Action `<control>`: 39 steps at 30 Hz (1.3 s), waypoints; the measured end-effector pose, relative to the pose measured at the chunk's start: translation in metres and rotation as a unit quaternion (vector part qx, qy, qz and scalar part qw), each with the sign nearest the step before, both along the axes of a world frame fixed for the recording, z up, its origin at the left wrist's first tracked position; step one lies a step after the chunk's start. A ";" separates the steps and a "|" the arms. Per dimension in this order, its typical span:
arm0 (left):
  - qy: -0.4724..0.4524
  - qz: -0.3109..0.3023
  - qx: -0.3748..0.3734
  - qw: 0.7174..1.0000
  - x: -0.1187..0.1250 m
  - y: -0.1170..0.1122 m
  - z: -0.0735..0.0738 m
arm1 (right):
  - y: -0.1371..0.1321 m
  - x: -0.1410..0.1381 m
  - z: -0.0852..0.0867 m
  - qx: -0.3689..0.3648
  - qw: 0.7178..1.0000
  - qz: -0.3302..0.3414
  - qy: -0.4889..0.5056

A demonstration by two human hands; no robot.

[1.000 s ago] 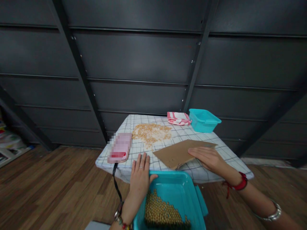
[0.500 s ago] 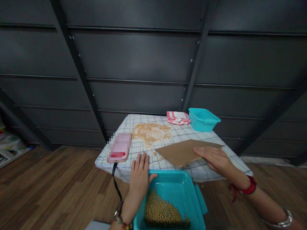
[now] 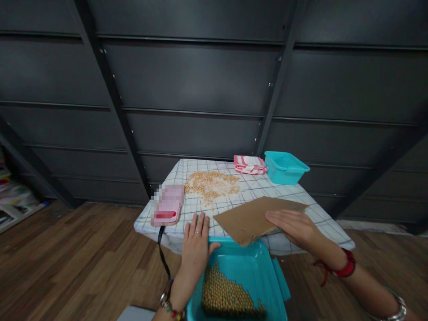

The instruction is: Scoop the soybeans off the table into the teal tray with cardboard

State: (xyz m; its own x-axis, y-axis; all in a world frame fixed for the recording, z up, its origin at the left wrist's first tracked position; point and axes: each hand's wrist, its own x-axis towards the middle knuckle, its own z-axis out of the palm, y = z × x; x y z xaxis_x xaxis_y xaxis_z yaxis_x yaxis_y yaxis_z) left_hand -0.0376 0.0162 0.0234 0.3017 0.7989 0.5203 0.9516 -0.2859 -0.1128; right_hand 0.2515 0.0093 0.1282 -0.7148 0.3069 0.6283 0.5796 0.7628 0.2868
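Note:
My right hand [image 3: 294, 226] grips a folded piece of brown cardboard [image 3: 249, 218] with its fingers on top; its thumb is hidden. One corner of the cardboard reaches over the far rim of a turquoise plastic bin [image 3: 244, 254], which stands against the table's front edge. Small round tan beans [image 3: 227, 292] fill the near left part of this bin. My left hand [image 3: 195, 243] lies flat with fingers extended on the cloth's front edge, its thumb over the bin's rim. Beyond both hands, yellow beans [image 3: 210, 192] mixed with white grains are spread on the checked tablecloth [image 3: 214, 229].
A smaller turquoise container [image 3: 286, 171] stands at the table's back right, beside a folded pink-and-white cloth [image 3: 250, 164]. A pink phone pouch [image 3: 169, 205] with a black strap lies at the left edge. The dark panelled wall [image 3: 194, 80] rises behind the table.
The cardboard has moved slightly toward me and left, and its corner now overlaps the bin's rim. A few beans near its left edge are no longer visible. My left hand stays in place.

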 end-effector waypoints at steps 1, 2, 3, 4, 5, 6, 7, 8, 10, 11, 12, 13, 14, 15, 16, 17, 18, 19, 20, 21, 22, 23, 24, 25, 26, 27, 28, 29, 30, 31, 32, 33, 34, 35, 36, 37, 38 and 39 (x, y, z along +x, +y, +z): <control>0.000 0.000 0.001 1.000 0.000 0.000 0.000 | -0.003 0.002 -0.001 -0.005 1.000 -0.001 -0.002; 0.001 0.000 0.003 1.000 0.000 0.000 0.001 | -0.006 0.004 -0.002 -0.011 1.000 -0.004 -0.006; 0.004 0.000 0.004 1.000 0.000 -0.001 0.002 | -0.008 0.006 -0.004 -0.016 1.000 -0.008 -0.013; 0.007 0.001 0.005 1.000 0.001 -0.001 0.002 | -0.010 0.009 -0.005 -0.020 1.000 -0.011 -0.021; 0.011 0.001 0.006 1.000 0.001 -0.001 0.003 | -0.011 0.011 -0.006 -0.022 0.999 -0.014 -0.027; 0.015 0.002 0.006 1.000 0.002 -0.002 0.004 | -0.011 0.014 -0.008 -0.021 0.999 -0.017 -0.028; 0.017 0.003 0.007 1.000 0.002 -0.002 0.004 | -0.011 0.015 -0.008 -0.017 0.999 -0.019 -0.025; 0.020 0.005 0.008 1.000 0.002 -0.002 0.005 | -0.010 0.017 -0.009 -0.011 1.000 -0.020 -0.017; 0.022 0.003 0.008 1.000 0.003 -0.002 0.005 | -0.007 0.016 -0.009 0.004 1.000 -0.026 0.001; 0.022 0.002 0.009 1.000 0.003 -0.002 0.005 | -0.005 0.015 -0.008 0.010 0.999 -0.029 0.008; 0.022 0.001 0.009 1.000 0.003 -0.002 0.005 | -0.003 0.013 -0.008 0.016 0.999 -0.032 0.012; 0.021 0.001 0.009 1.000 0.002 -0.002 0.005 | -0.001 0.011 -0.007 0.019 0.999 -0.034 0.013; 0.020 0.002 0.009 1.000 0.002 -0.002 0.005 | -0.001 0.009 -0.007 0.020 0.999 -0.035 0.011; 0.018 0.001 0.009 1.000 0.002 -0.002 0.004 | 0.000 0.007 -0.006 0.021 0.999 -0.036 0.008; 0.015 0.000 0.010 1.000 0.001 -0.002 0.004 | -0.001 0.006 -0.006 0.022 0.999 -0.035 0.005; 0.012 -0.001 0.010 1.000 0.001 -0.002 0.004 | -0.002 0.005 -0.007 0.024 0.999 -0.034 0.002; 0.008 -0.003 0.011 1.000 0.001 -0.002 0.003 | -0.003 0.006 -0.007 0.025 0.999 -0.034 0.000; 0.006 -0.004 0.012 1.000 0.001 -0.002 0.003 | -0.005 0.007 -0.008 0.024 0.999 -0.036 -0.004; 0.004 -0.003 0.014 1.000 0.001 -0.002 0.003 | -0.008 0.008 -0.009 0.023 0.999 -0.039 -0.008; 0.004 -0.002 0.016 1.000 0.001 -0.002 0.003 | -0.010 0.011 -0.010 0.020 0.999 -0.044 -0.014; 0.005 0.000 0.019 1.000 0.002 -0.002 0.003 | -0.012 0.013 -0.010 0.016 0.999 -0.046 -0.020; 0.007 0.001 0.020 1.000 0.002 -0.002 0.003 | -0.015 0.014 -0.011 0.011 0.998 -0.047 -0.026; 0.008 0.001 0.021 1.000 0.002 -0.001 0.003 | -0.016 0.016 -0.011 0.006 0.999 -0.045 -0.030; 0.009 0.001 0.021 1.000 0.003 -0.001 0.003 | -0.018 0.017 -0.011 0.002 0.999 -0.043 -0.031; 0.010 0.001 0.021 1.000 0.003 -0.001 0.003 | -0.019 0.017 -0.011 -0.002 0.999 -0.041 -0.032; 0.011 0.001 0.021 1.000 0.003 -0.001 0.003 | -0.019 0.018 -0.011 -0.002 0.999 -0.042 -0.033; 0.013 0.001 0.021 1.000 0.003 -0.001 0.003 | -0.019 0.018 -0.010 0.005 0.998 -0.046 -0.030; 0.016 0.002 0.022 1.000 0.003 -0.001 0.003 | -0.018 0.018 -0.009 0.018 0.998 -0.053 -0.025; 0.019 0.003 0.023 1.000 0.003 -0.001 0.003 | -0.017 0.018 -0.009 0.034 0.997 -0.062 -0.018; 0.021 0.003 0.024 0.999 0.003 -0.001 0.003 | -0.016 0.019 -0.008 0.051 0.996 -0.072 -0.011; 0.024 0.003 0.024 0.999 0.003 -0.001 0.003 | -0.014 0.020 -0.006 0.066 0.994 -0.082 -0.003; 0.024 0.002 0.024 0.999 0.003 -0.001 0.003 | -0.013 0.022 -0.005 0.076 0.993 -0.091 0.002; 0.023 0.000 0.025 0.999 0.003 -0.001 0.003 | -0.012 0.024 -0.004 0.082 0.992 -0.100 0.004; 0.020 -0.002 0.025 0.999 0.003 -0.001 0.003 | -0.011 0.026 -0.003 0.085 0.990 -0.109 0.003; 0.015 -0.004 0.024 1.000 0.003 -0.001 0.002 | -0.011 0.029 -0.002 0.088 0.989 -0.116 0.001; 0.010 -0.006 0.023 1.000 0.003 -0.001 0.002 | -0.011 0.031 -0.001 0.091 0.988 -0.122 -0.003; 0.006 -0.007 0.022 1.000 0.003 -0.001 0.001 | -0.012 0.033 0.000 0.093 0.988 -0.127 -0.007; 0.002 -0.007 0.021 1.000 0.004 0.000 0.001 | -0.013 0.035 -0.001 0.093 0.987 -0.130 -0.012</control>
State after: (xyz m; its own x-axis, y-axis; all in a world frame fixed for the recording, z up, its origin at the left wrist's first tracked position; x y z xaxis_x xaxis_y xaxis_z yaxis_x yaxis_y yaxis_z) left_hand -0.0341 0.0157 0.0243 0.3148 0.7726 0.5513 0.9471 -0.2942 -0.1285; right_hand 0.2861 -0.0040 0.1276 -0.6428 0.3628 0.6747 0.7399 0.5221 0.4241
